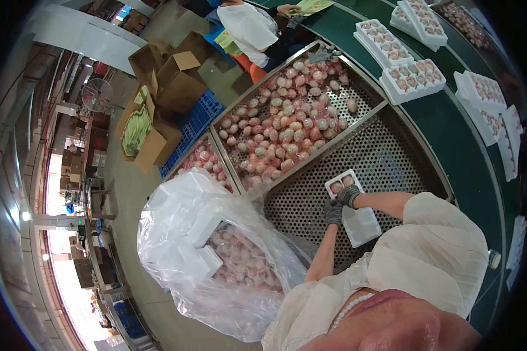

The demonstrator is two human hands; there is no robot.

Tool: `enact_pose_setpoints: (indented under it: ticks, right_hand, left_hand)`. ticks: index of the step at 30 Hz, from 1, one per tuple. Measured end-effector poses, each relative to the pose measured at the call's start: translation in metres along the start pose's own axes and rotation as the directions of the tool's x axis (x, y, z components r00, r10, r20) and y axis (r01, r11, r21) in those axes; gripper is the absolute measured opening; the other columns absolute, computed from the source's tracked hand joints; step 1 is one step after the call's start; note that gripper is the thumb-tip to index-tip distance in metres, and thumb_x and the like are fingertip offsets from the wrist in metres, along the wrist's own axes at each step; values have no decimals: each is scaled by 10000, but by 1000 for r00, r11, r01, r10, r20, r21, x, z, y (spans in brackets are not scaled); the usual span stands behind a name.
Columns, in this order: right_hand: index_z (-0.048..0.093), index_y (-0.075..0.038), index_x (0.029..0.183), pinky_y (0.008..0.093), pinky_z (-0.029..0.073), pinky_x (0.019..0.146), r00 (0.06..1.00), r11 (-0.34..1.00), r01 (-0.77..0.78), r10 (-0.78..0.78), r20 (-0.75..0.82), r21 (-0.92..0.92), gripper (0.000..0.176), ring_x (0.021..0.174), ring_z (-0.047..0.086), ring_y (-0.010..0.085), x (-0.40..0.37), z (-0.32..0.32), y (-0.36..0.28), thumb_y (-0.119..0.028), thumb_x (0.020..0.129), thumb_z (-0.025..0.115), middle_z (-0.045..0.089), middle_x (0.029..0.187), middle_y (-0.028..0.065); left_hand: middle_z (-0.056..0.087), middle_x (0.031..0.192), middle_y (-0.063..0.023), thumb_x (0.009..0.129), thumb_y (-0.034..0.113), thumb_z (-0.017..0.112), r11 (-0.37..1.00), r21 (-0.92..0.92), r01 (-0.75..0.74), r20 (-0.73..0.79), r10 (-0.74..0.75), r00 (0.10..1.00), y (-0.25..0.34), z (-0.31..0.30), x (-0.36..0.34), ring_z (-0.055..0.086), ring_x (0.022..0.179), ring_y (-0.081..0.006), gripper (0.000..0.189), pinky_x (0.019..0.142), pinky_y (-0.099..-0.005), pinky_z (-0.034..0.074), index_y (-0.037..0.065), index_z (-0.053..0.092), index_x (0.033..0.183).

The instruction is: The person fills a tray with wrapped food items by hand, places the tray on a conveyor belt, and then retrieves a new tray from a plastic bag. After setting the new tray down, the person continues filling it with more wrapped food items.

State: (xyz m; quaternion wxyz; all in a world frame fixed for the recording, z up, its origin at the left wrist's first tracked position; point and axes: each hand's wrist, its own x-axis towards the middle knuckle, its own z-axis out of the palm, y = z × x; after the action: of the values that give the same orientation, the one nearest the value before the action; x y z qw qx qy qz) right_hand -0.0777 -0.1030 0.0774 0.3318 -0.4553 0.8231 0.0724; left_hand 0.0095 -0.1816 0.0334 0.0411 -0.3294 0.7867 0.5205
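Observation:
A long white foam tray (362, 226) lies on the perforated metal surface, with a few reddish round pieces (336, 186) in its far end. Both hands wear grey gloves and meet over the tray's middle. My right hand (349, 196) is curled over the compartments just below these pieces. Against the tray's left edge is my left hand (333, 213), its fingers bent close to the right hand. Whatever lies under the fingers is hidden. Beyond them, a metal bin holds many net-wrapped round pieces (287, 133).
A plastic-wrapped stack of white foam (184, 199) stands at left. Filled trays (413, 81) sit on the green belt (392, 120) at right. Another person (249, 29) works at the top, near open cardboard boxes (161, 137) and a blue crate (190, 131). Metal rims (310, 164) divide the bins.

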Motion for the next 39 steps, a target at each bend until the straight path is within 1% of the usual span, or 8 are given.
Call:
enact_pose_setpoints:
  ticks: [9,13,18,27,28,35,36,39]
  right_hand:
    - [586,-54,715,353,409,482,991,984,84,-66,-113,158,220,513,520,242,14,13,36,-251,712,490,551,590,115]
    - [536,-56,937,362,432,639,738,749,108,380,-558,654,301,725,548,271,16,-65,78,-262,720,496,569,825,138]
    - [385,-131,1158,327,293,922,767,867,-288,463,-444,406,487,1151,275,263,125,-116,138,-152,696,539,273,1256,109]
    - [404,-61,1124,352,372,831,803,776,-495,581,-136,392,483,1027,418,280,181,-112,168,-192,684,552,399,1154,134]
    - [471,-44,1034,357,418,734,749,854,-450,520,-411,260,381,889,504,258,177,-96,174,-181,685,545,502,1008,131]
    - [412,-45,1076,311,435,631,741,631,-262,616,-267,730,400,736,509,221,155,-110,164,-261,747,485,503,866,119]
    - [423,-54,1057,297,435,562,396,736,-80,642,-657,672,356,656,486,199,151,-94,152,-243,760,471,499,812,78]
    - [500,-89,958,337,442,693,777,19,525,396,-488,851,273,864,508,215,157,-25,174,-264,750,513,512,988,97]
  left_hand:
    - [477,569,-112,658,224,575,956,271,117,-10,-119,993,-41,21,34,467,560,-248,236,540,-348,390,8,482,648]
    - [527,718,-125,657,263,569,895,446,14,82,-56,995,-43,22,38,489,633,-259,272,579,-372,403,10,509,737]
    - [285,1233,-190,731,437,435,824,564,50,392,-321,862,-40,17,46,243,1155,-304,664,959,-356,197,-16,283,1192]
    - [380,1149,-198,655,443,534,842,533,79,353,-306,884,-23,9,39,352,1074,-303,716,907,-354,273,-8,322,1170]
    - [391,1133,-203,651,405,550,876,474,93,324,-272,906,-15,6,36,386,1042,-296,661,866,-355,316,-7,362,1132]
    - [425,1082,-234,625,331,564,905,425,0,213,-100,972,-52,24,44,404,1022,-326,601,849,-372,328,-36,392,1069]
    - [436,1067,-238,622,319,562,944,329,3,230,-84,970,-70,29,50,414,1014,-331,598,849,-381,327,-41,390,1068]
    - [548,825,-210,589,127,588,966,256,-40,92,16,996,8,-4,17,529,809,-341,362,660,-383,429,-10,496,911]
